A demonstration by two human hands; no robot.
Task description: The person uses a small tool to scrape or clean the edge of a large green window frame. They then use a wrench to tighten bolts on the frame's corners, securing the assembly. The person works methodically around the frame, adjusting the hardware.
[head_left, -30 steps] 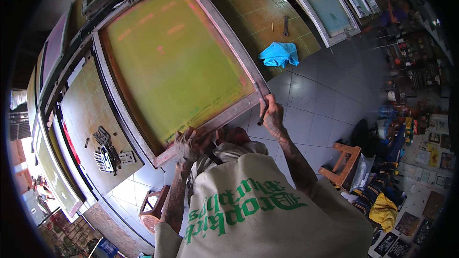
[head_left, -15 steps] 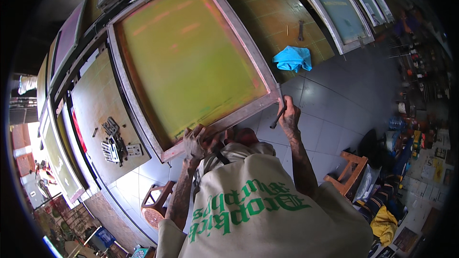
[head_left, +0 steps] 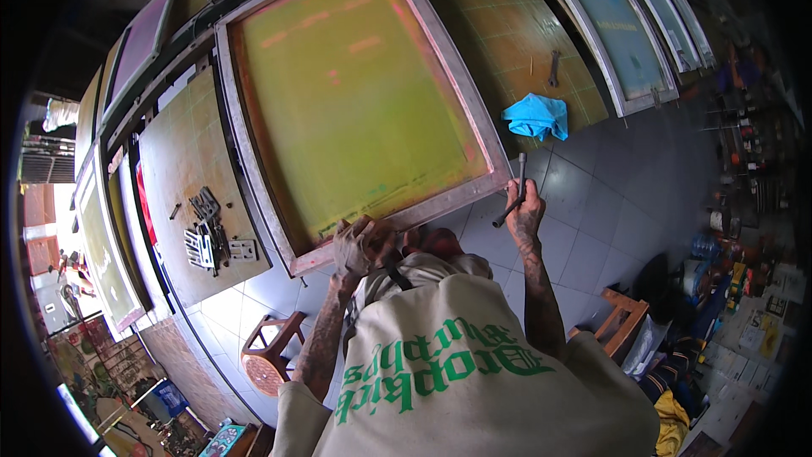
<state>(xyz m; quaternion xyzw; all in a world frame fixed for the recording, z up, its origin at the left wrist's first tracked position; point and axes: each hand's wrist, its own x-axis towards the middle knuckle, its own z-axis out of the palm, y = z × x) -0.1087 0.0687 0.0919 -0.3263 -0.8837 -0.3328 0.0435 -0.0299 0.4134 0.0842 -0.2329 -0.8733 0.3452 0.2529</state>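
Observation:
A screen printing frame (head_left: 457, 192) with a yellow-green mesh (head_left: 355, 110) lies before me, tilted in view. At its near rail, left of the middle, my left hand (head_left: 359, 247) is closed with fingers curled over the edge. Just right of the frame's near right corner, my right hand (head_left: 528, 210) grips a dark L-shaped wrench (head_left: 521, 171). One end of the wrench sticks up above the fingers, the other points down to the left. The wrench appears apart from the frame's corner.
On the left board (head_left: 182, 178) lie metal clamps and bolts (head_left: 205, 233). A blue cloth (head_left: 537, 117) and a spanner (head_left: 554, 68) rest on the right board (head_left: 486, 34). Other screens (head_left: 611, 21) stand beyond. Stools (head_left: 272, 349) (head_left: 620, 315) stand on the tiled floor.
My right hand and the wrench have shifted at the frame's near right corner, and the wrench has turned in the grip. My left hand stays on the near rail; the whole view has shifted slightly.

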